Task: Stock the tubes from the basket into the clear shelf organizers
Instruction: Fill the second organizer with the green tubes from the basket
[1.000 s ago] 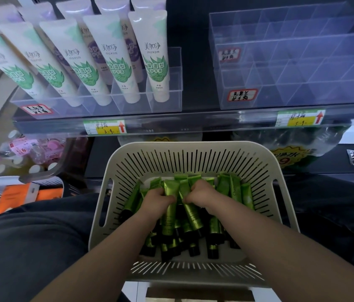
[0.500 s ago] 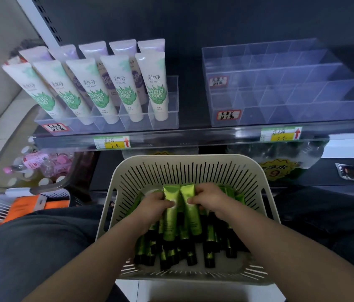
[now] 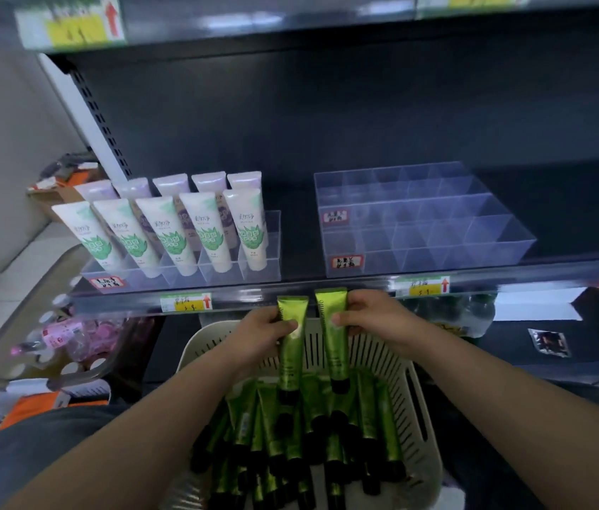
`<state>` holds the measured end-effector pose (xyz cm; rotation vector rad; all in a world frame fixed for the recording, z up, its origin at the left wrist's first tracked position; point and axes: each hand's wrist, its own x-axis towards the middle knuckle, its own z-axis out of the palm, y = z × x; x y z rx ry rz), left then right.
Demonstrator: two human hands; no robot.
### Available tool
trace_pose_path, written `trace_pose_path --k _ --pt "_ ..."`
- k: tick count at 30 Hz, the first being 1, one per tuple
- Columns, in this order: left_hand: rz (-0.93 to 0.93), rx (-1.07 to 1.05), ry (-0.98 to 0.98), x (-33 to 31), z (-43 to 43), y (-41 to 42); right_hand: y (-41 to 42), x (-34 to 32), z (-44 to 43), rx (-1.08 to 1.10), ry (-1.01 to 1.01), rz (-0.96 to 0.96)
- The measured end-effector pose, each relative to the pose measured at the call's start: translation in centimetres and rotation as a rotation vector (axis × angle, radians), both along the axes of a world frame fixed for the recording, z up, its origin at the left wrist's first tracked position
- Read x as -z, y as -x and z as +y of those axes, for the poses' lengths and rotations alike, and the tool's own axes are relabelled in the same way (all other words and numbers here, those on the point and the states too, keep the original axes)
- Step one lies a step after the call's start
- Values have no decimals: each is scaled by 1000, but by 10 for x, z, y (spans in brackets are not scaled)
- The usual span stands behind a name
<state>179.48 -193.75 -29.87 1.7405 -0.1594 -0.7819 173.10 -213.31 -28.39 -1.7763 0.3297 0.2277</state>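
Head view, nearest first: a heap of green tubes (image 3: 290,450) with black caps lies in the slatted cream basket (image 3: 425,417), below and behind both sets of fingers, between the two forearms. Above the heap, the left hand (image 3: 257,336) is curled closed around one green tube (image 3: 291,347), thumb pressed across its front, crimped end up and black cap hanging down toward the pile. Just to the right of it, the right hand (image 3: 375,320) pinches a second green tube (image 3: 333,336) between thumb and fingers in the same upright way. The two held tubes stand side by side, near each other but apart, over the far rim of the basket.

Just beyond the fingertips runs the shelf edge with a yellow price tag (image 3: 187,302) to the left of the left hand and another price tag (image 3: 423,287) to the right of the right hand. Farther on, up and left of the left-hand fingers, a clear organizer (image 3: 268,248) holds rows of white tubes (image 3: 213,230) standing upright. Up and right of the right-hand fingers sits the second clear organizer (image 3: 419,219), its divided compartments showing no tubes.
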Motion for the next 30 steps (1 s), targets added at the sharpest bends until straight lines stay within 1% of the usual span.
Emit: trace_pose_path --k 5,11,16,20,24,30 --pt "-155 27 46 -46 -26 -6 1 -45 -25 28 -76 -112" --pt "-337 16 84 -96 -61 -23 -16 -89 -55 76 -43 -270" --pt "-470 -2 101 -137 -90 -49 -41 -119 -73 103 -27 -364" --pt "-583 -18 59 -155 -107 -80 -66 -131 -87 147 -14 -404" --pt "-613 -27 29 -158 -121 -109 -92 -133 -96 169 -28 -426" --pt "-615 -38 3 -155 -139 -146 -136 -131 -111 195 22 -452"
